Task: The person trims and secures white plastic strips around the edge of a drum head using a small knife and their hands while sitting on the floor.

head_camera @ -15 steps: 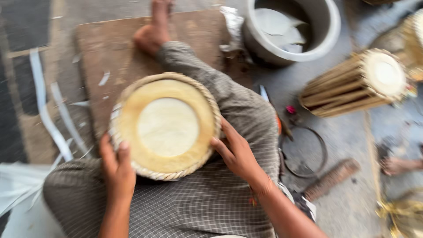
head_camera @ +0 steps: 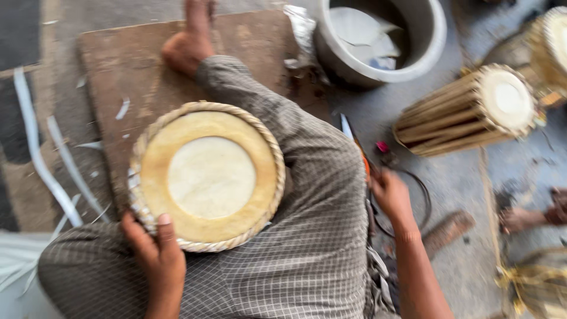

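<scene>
Two drums point(head_camera: 472, 112) and a grey pot point(head_camera: 378, 41) lie beyond the right hand point(head_camera: 390, 195).

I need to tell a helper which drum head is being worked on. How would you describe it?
On the person's checked lap, above the wooden board, the left hand grips the round drum head. It is a flat disc with a braided rim, unlike the long strapped drum lying at right.

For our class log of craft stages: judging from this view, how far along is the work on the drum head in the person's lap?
Looks done: the drum head already carries a pale centre skin, a tan ring and a braided rim. In hand: the left hand grips its near edge, while the right hand is off it, down among the tools on the floor. Left: it is not fitted to any drum body; a finished drum lies nearby.
</scene>
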